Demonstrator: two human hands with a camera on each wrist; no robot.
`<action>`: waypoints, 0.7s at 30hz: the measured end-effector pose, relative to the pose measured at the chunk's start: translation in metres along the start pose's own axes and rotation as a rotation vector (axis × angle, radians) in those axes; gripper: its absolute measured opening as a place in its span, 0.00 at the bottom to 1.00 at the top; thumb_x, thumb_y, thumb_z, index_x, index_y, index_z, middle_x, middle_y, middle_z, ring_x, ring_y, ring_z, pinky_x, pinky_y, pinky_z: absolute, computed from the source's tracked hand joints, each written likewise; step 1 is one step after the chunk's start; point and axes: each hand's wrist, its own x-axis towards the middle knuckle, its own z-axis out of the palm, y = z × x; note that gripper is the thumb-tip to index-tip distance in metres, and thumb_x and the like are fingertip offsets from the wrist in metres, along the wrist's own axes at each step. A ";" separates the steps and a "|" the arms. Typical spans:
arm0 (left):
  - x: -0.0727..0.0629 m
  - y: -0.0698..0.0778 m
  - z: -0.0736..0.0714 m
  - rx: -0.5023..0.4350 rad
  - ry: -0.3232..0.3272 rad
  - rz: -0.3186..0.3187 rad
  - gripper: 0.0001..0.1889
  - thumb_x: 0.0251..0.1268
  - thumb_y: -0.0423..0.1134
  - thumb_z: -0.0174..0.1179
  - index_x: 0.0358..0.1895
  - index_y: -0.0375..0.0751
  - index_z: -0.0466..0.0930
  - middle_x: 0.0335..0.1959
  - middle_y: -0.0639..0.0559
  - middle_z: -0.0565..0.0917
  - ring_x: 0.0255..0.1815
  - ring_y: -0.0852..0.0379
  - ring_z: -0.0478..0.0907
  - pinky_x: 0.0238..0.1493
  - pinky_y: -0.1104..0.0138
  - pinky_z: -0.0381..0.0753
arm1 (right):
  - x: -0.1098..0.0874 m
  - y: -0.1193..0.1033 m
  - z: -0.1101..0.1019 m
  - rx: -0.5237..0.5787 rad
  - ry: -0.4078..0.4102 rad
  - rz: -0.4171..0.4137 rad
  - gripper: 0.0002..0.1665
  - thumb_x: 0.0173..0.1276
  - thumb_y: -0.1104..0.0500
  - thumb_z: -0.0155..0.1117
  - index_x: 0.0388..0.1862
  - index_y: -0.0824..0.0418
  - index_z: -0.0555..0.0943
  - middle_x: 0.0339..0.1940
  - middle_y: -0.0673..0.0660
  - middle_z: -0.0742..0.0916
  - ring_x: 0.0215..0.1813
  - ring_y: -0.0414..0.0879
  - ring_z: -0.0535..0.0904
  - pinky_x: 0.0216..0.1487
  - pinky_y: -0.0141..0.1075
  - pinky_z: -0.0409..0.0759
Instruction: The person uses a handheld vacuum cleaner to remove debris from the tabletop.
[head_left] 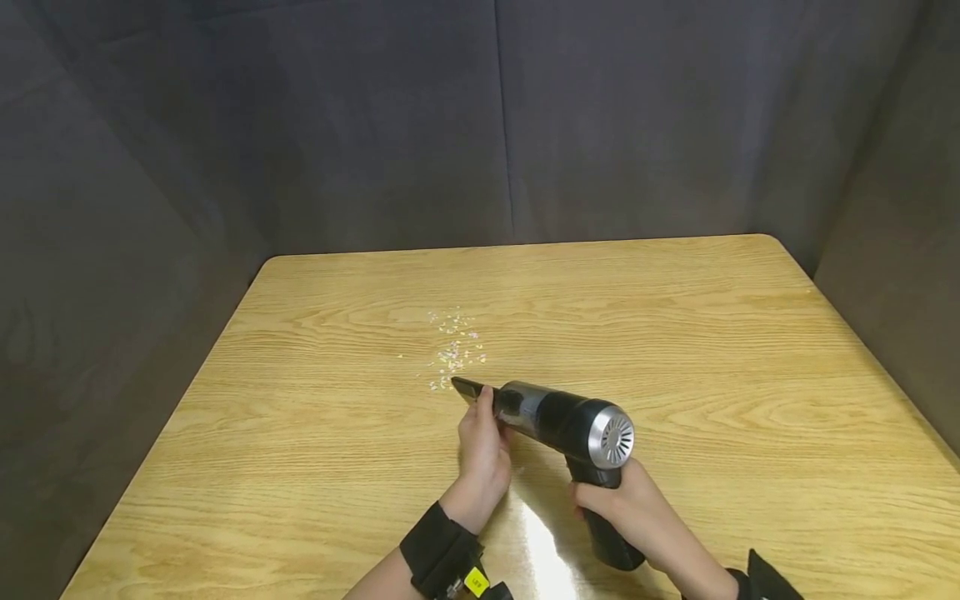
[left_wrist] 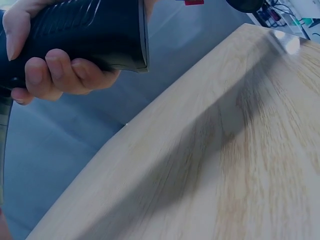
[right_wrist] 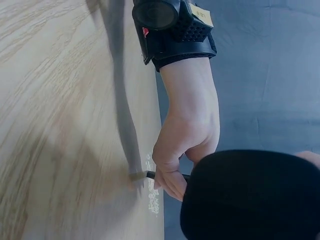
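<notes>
A black handheld vacuum cleaner [head_left: 558, 417] with a silver vented end is held above the table, pointing to the far left. My right hand [head_left: 626, 510] grips its handle; the left wrist view shows those fingers [left_wrist: 57, 75] wrapped round the black grip. My left hand [head_left: 483, 454] pinches the flat nozzle [head_left: 467, 387] near the front, thumb on top. Small pale paper bits [head_left: 453, 354] lie scattered on the table just beyond the nozzle tip. In the right wrist view the handle's base [right_wrist: 250, 195] hides part of the nozzle.
The wood-grain table [head_left: 712, 333] spreads out on all sides of the hands. Dark grey cloth [head_left: 390, 133] hangs behind it and along both sides. Bright light reflects off the tabletop near the front edge.
</notes>
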 end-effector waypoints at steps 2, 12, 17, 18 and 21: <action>0.000 0.001 -0.002 0.001 0.002 0.000 0.12 0.74 0.44 0.48 0.30 0.46 0.68 0.25 0.61 0.72 0.24 0.71 0.70 0.29 0.79 0.69 | 0.000 0.000 0.002 0.004 -0.001 0.002 0.21 0.52 0.66 0.60 0.45 0.74 0.72 0.22 0.58 0.81 0.26 0.46 0.78 0.32 0.38 0.77; 0.007 0.004 -0.005 0.018 0.011 0.009 0.13 0.74 0.44 0.47 0.29 0.46 0.68 0.24 0.61 0.71 0.23 0.69 0.67 0.27 0.78 0.66 | 0.005 0.000 0.009 0.010 0.008 -0.010 0.21 0.52 0.66 0.60 0.46 0.73 0.72 0.22 0.58 0.82 0.26 0.46 0.78 0.34 0.37 0.76; 0.008 0.005 -0.008 0.019 0.025 0.026 0.14 0.75 0.44 0.46 0.27 0.47 0.68 0.21 0.61 0.70 0.21 0.69 0.66 0.25 0.78 0.65 | 0.007 -0.001 0.012 0.027 0.004 -0.022 0.22 0.52 0.66 0.60 0.47 0.74 0.72 0.23 0.58 0.82 0.26 0.47 0.79 0.32 0.37 0.77; 0.008 0.006 -0.009 0.018 0.027 0.028 0.14 0.75 0.44 0.46 0.27 0.47 0.68 0.21 0.62 0.70 0.21 0.69 0.66 0.25 0.78 0.66 | 0.008 -0.001 0.013 0.029 0.001 -0.024 0.22 0.52 0.66 0.60 0.47 0.75 0.72 0.23 0.58 0.82 0.26 0.47 0.79 0.32 0.37 0.77; 0.007 0.008 -0.010 0.015 0.029 0.032 0.13 0.74 0.44 0.46 0.27 0.47 0.69 0.21 0.62 0.71 0.21 0.69 0.67 0.26 0.78 0.66 | 0.008 -0.001 0.015 0.033 -0.005 -0.026 0.23 0.52 0.66 0.61 0.48 0.75 0.72 0.23 0.58 0.81 0.26 0.47 0.79 0.31 0.37 0.77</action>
